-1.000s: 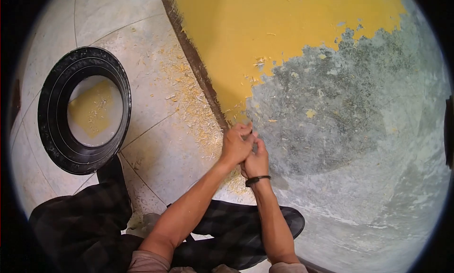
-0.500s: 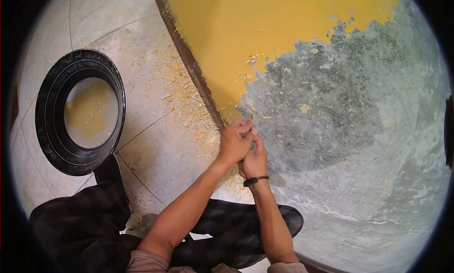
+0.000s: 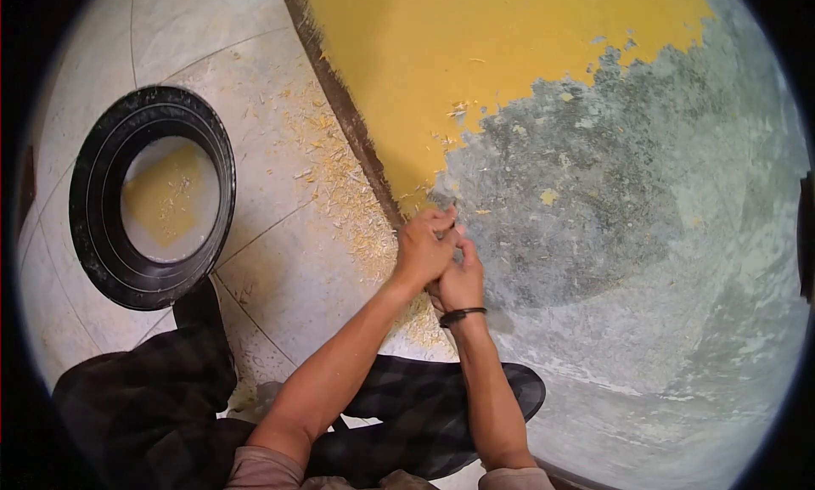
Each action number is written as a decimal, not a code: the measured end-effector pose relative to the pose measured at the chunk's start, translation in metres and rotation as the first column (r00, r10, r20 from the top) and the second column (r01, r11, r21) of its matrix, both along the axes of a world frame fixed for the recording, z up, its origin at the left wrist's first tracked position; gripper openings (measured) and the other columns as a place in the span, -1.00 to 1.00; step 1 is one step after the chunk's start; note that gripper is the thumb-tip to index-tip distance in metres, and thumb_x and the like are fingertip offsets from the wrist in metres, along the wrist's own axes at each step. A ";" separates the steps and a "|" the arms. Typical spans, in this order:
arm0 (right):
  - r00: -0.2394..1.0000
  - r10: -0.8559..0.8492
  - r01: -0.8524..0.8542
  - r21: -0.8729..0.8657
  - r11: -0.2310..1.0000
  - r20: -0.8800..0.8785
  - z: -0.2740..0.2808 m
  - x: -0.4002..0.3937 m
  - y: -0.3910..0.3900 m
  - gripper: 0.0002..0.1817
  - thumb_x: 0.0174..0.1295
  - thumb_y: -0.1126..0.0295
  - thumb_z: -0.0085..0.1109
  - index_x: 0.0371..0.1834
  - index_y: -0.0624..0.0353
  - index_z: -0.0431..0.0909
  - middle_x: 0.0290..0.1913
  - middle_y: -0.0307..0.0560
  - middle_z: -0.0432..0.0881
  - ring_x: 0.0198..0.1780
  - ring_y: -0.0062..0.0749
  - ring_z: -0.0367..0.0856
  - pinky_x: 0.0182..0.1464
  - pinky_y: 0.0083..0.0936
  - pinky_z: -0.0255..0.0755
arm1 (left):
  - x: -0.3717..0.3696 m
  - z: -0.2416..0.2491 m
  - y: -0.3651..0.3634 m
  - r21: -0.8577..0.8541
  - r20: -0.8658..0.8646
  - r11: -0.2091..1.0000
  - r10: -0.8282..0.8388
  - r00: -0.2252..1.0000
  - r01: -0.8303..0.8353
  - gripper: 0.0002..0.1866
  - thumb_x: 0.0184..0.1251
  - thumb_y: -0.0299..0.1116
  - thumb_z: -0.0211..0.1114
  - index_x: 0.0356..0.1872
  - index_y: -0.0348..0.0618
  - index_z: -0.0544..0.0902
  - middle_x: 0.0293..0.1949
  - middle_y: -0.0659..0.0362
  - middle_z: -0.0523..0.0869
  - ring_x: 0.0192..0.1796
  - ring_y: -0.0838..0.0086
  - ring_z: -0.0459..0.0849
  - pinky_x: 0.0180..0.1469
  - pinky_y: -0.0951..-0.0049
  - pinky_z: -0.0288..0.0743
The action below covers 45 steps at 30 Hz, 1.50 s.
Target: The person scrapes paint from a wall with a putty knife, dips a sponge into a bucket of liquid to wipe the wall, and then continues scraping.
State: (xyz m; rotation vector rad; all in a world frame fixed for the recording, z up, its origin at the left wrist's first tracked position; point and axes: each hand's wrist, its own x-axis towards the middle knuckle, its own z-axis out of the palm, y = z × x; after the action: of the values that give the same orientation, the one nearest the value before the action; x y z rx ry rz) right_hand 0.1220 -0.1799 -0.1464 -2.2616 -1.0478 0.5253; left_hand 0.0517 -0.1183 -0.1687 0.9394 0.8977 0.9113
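My left hand (image 3: 424, 248) is closed at the lower edge of the yellow paint (image 3: 407, 82), beside the brown strip (image 3: 348, 108) along the wall's foot. Just to its right, my right hand (image 3: 460, 278), with a dark band at the wrist, is closed too and touches the left. Whatever the fingers grip is too small or hidden to name. Both hands are against the wall, where bare grey surface (image 3: 577, 193) meets ragged yellow paint.
A black bucket (image 3: 89, 210) holding pale liquid and a yellow patch with flakes stands on the tiled floor (image 3: 263, 150) at left. Paint flakes (image 3: 340, 197) lie along the wall's foot. My legs in dark trousers (image 3: 416, 405) are folded below.
The hands stay together at nearly the same spot. The bucket and wall have shifted very slightly right in the view.
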 end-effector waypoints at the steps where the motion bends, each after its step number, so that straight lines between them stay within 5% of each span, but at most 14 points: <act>1: 0.966 -0.159 0.145 -0.079 0.986 -0.203 0.029 -0.014 0.002 -0.79 0.35 0.31 0.08 -0.09 0.20 0.44 -0.52 -0.13 0.56 -0.64 -0.60 0.42 -0.67 -0.55 0.18 | 0.004 0.005 -0.006 0.014 0.036 0.999 0.051 0.998 -0.051 -0.68 0.20 -0.37 0.38 -0.05 -0.30 0.68 -0.23 0.08 0.70 -0.24 0.45 0.65 -0.18 0.53 0.48; 3: 0.851 -0.329 0.282 -0.173 0.944 -0.410 0.059 -0.033 0.013 -0.77 0.34 0.27 0.09 -0.07 0.14 0.41 -0.65 -0.23 0.46 -0.77 -0.66 0.28 -0.77 -0.56 0.00 | 0.000 0.014 -0.005 0.002 0.022 0.999 0.035 0.999 -0.035 -0.70 0.18 -0.39 0.39 -0.09 -0.32 0.68 -0.25 0.05 0.69 -0.27 0.35 0.67 -0.21 0.46 0.50; 6: 0.927 -0.182 0.156 -0.103 0.982 -0.327 0.032 -0.017 0.024 -0.78 0.35 0.27 0.08 -0.07 0.11 0.39 -0.70 -0.27 0.41 -0.80 -0.65 0.25 -0.79 -0.54 -0.04 | 0.007 0.000 0.005 -0.023 -0.009 0.995 0.095 0.995 -0.096 -0.73 0.19 -0.39 0.38 -0.12 -0.32 0.69 -0.28 0.04 0.67 -0.31 0.34 0.66 -0.23 0.43 0.49; 10: 0.891 -0.190 0.137 -0.156 0.978 -0.413 0.017 -0.013 0.031 -0.78 0.35 0.27 0.09 -0.06 0.11 0.40 -0.70 -0.27 0.41 -0.81 -0.65 0.25 -0.79 -0.54 -0.04 | 0.002 -0.008 0.016 -0.073 0.026 0.987 0.143 0.989 -0.141 -0.75 0.22 -0.38 0.36 -0.14 -0.31 0.70 -0.29 0.04 0.67 -0.30 0.42 0.63 -0.22 0.46 0.46; 12: 0.890 -0.199 0.158 -0.131 0.979 -0.411 0.022 -0.011 0.026 -0.80 0.35 0.31 0.08 -0.06 0.11 0.40 -0.72 -0.29 0.40 -0.80 -0.66 0.25 -0.80 -0.56 -0.05 | 0.007 -0.006 0.006 0.052 -0.047 0.977 0.210 0.977 -0.208 -0.75 0.20 -0.38 0.37 -0.13 -0.30 0.70 -0.28 0.03 0.67 -0.30 0.40 0.63 -0.23 0.45 0.46; 18: 0.830 -0.259 0.186 -0.192 0.963 -0.494 0.061 -0.010 0.000 -0.87 0.37 0.42 0.01 -0.06 0.10 0.37 -0.73 -0.30 0.39 -0.82 -0.69 0.23 -0.81 -0.61 -0.07 | 0.014 0.016 -0.016 0.020 -0.024 0.992 0.124 0.992 -0.123 -0.72 0.12 -0.42 0.41 -0.14 -0.32 0.69 -0.33 0.04 0.64 -0.32 0.33 0.64 -0.26 0.40 0.49; 19: 0.824 -0.232 0.171 -0.163 0.972 -0.517 0.058 -0.014 0.008 -0.86 0.37 0.43 0.01 -0.05 0.10 0.36 -0.74 -0.30 0.37 -0.84 -0.67 0.20 -0.82 -0.60 -0.07 | 0.017 0.007 -0.014 0.132 -0.059 0.971 0.208 0.976 -0.199 -0.72 0.13 -0.43 0.40 -0.13 -0.32 0.69 -0.32 0.04 0.65 -0.30 0.34 0.66 -0.25 0.42 0.49; 25: 0.802 -0.221 0.124 -0.208 0.970 -0.555 0.038 -0.016 0.032 -0.79 0.35 0.49 -0.07 0.03 0.09 0.31 -0.74 -0.29 0.35 -0.82 -0.66 0.21 -0.82 -0.61 -0.04 | 0.004 -0.006 0.013 0.063 -0.129 0.980 0.194 0.973 -0.187 -0.67 0.14 -0.42 0.40 -0.06 -0.32 0.68 -0.25 -0.03 0.70 -0.30 0.22 0.71 -0.22 0.38 0.54; 30: 0.752 -0.255 0.194 -0.166 0.967 -0.608 0.052 -0.020 0.002 -0.67 0.35 0.50 -0.08 0.15 0.04 0.20 -0.70 -0.29 0.37 -0.80 -0.68 0.21 -0.80 -0.69 -0.02 | 0.012 0.006 -0.015 -0.154 0.127 0.961 0.251 0.960 -0.231 -0.67 0.13 -0.40 0.43 -0.09 -0.33 0.70 -0.20 0.01 0.74 -0.19 0.31 0.73 -0.11 0.47 0.55; 32: 0.736 -0.219 0.178 -0.130 0.975 -0.641 0.055 -0.015 -0.010 -0.63 0.35 0.51 -0.07 0.19 0.01 0.16 -0.69 -0.29 0.36 -0.80 -0.68 0.21 -0.81 -0.70 -0.01 | 0.011 0.010 -0.023 0.080 0.056 0.968 0.233 0.971 -0.238 -0.69 0.16 -0.45 0.42 -0.07 -0.33 0.69 -0.18 0.04 0.73 -0.15 0.48 0.70 -0.12 0.54 0.55; 36: 0.734 -0.182 0.215 -0.031 0.976 -0.654 0.063 -0.015 -0.024 -0.63 0.36 0.54 -0.08 0.19 0.00 0.17 -0.72 -0.29 0.32 -0.82 -0.68 0.18 -0.82 -0.69 -0.02 | 0.013 0.024 -0.031 0.072 0.109 0.974 0.208 0.972 -0.217 -0.71 0.15 -0.47 0.41 -0.09 -0.36 0.69 -0.22 0.06 0.73 -0.20 0.47 0.71 -0.13 0.54 0.56; 37: 0.723 -0.193 0.240 -0.021 0.971 -0.663 0.068 -0.017 -0.026 -0.63 0.35 0.54 -0.08 0.18 0.01 0.19 -0.72 -0.29 0.32 -0.83 -0.67 0.18 -0.82 -0.69 -0.02 | 0.013 0.032 -0.031 0.063 0.154 0.966 0.239 0.959 -0.251 -0.74 0.12 -0.43 0.41 -0.17 -0.33 0.71 -0.27 -0.01 0.72 -0.26 0.28 0.73 -0.23 0.42 0.56; 45: 0.761 -0.146 0.180 -0.010 0.984 -0.632 0.074 -0.013 -0.004 -0.69 0.36 0.51 -0.07 0.14 0.09 0.26 -0.73 -0.25 0.34 -0.83 -0.64 0.21 -0.84 -0.66 0.03 | 0.012 0.038 -0.010 0.155 0.089 0.942 0.286 0.954 -0.297 -0.77 0.13 -0.45 0.41 -0.19 -0.31 0.71 -0.34 0.04 0.70 -0.34 0.31 0.70 -0.30 0.43 0.53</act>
State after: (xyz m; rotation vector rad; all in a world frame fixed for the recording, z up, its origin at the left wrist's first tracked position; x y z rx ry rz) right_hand 0.1095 -0.1836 -0.0723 -1.8765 -0.5011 1.0737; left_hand 0.0634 -0.1281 -0.1310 0.9269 0.9298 1.2813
